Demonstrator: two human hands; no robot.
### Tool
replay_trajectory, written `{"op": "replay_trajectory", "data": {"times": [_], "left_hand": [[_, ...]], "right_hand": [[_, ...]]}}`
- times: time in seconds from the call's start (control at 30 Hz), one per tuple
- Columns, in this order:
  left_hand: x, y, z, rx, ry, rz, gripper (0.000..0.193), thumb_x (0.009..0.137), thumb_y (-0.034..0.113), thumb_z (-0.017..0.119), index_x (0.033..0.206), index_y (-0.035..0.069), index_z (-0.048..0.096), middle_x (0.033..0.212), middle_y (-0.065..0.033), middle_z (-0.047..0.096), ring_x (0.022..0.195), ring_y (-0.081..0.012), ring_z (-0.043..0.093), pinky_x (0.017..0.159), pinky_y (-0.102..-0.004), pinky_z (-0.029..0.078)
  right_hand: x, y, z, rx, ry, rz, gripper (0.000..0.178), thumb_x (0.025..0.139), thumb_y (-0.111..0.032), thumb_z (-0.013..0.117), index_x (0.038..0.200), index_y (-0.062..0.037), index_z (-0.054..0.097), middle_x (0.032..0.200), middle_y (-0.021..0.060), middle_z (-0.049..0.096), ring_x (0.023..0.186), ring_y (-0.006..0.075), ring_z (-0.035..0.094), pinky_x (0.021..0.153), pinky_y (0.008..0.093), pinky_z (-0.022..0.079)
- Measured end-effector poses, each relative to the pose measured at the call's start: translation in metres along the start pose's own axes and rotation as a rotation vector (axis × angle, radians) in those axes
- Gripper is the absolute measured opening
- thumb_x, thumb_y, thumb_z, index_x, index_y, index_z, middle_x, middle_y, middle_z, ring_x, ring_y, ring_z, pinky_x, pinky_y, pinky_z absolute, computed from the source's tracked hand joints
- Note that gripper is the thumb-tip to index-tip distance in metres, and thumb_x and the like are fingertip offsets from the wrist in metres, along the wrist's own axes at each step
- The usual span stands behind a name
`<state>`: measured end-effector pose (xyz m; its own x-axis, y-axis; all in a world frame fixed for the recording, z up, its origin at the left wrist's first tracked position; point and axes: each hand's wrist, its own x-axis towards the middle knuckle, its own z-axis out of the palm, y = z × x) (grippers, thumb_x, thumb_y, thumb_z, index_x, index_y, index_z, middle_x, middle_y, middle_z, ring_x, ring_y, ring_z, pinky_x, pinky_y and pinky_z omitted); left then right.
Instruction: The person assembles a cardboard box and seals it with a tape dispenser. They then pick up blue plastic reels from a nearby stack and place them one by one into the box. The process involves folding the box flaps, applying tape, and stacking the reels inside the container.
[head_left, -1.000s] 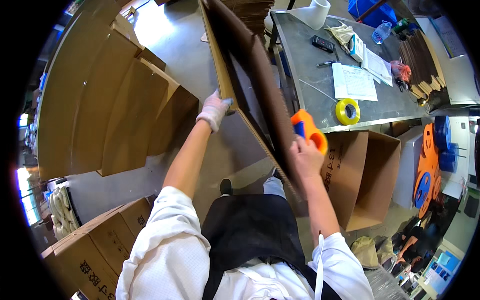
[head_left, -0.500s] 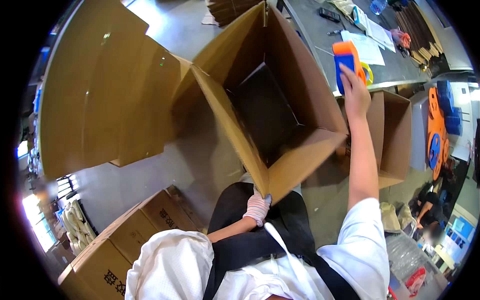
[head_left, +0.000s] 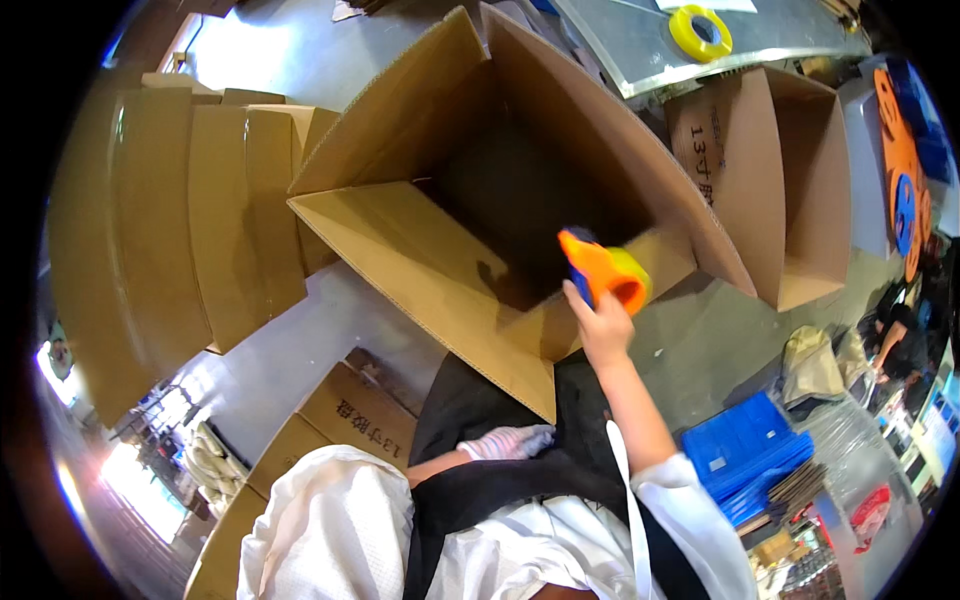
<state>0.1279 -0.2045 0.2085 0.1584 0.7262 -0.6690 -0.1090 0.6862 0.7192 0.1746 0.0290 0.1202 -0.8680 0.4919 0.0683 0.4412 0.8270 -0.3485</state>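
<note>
An open cardboard box (head_left: 395, 235) stands tilted in front of me, its flaps raised and its dark inside facing up. My right hand (head_left: 606, 330) is closed around an orange and blue tape dispenser (head_left: 600, 268), holding it over the box's near right edge. A yellowish tape roll on the dispenser is blurred. My left hand (head_left: 505, 443), in a striped glove with grey fingertips, lies across my lap just below the box's near corner. Its fingers point to the right, stretched out, and it holds nothing that I can see.
Stacked brown cartons (head_left: 150, 230) stand at the left, and printed cartons (head_left: 355, 410) at the lower left. Another open box (head_left: 735, 170) is at the right. A yellow tape roll (head_left: 700, 33) lies on the grey table (head_left: 630, 50). Blue folded material (head_left: 745, 450) and a person (head_left: 900, 345) are further right.
My right hand has brought the tape dispenser from above the table to the box's near edge. My left hand has left the box's near corner. The box has turned and the view has shifted.
</note>
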Motion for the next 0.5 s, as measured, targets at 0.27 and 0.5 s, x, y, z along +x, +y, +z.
{"op": "replay_trajectory", "data": {"times": [0.27, 0.5], "left_hand": [[0.0, 0.104, -0.346, 1.001, 1.445, -0.262, 0.069, 0.086, 0.037, 0.062, 0.139, -0.001, 0.038, 0.14, -0.0236, 0.042, 0.129, -0.0384, 0.041, 0.108, -0.0439, 0.033], [0.128, 0.034, -0.231, 1.034, 0.179, -0.641, 0.061, 0.093, 0.044, 0.044, 0.146, 0.018, 0.028, 0.14, -0.0219, 0.043, 0.118, -0.0352, 0.054, 0.1, -0.0439, 0.042]], "right_hand": [[0.013, 0.025, 0.083, 0.088, -0.314, -0.122, 0.055, 0.078, -0.005, 0.056, 0.127, -0.0304, 0.056, 0.109, 0.0155, 0.053, 0.103, 0.0304, 0.055, 0.075, 0.0396, 0.049], [-0.001, 0.047, 0.056, 0.124, -0.298, -0.11, 0.067, 0.076, -0.001, 0.056, 0.134, -0.0343, 0.051, 0.088, 0.0108, 0.05, 0.08, 0.0266, 0.056, 0.067, 0.0361, 0.047]]}}
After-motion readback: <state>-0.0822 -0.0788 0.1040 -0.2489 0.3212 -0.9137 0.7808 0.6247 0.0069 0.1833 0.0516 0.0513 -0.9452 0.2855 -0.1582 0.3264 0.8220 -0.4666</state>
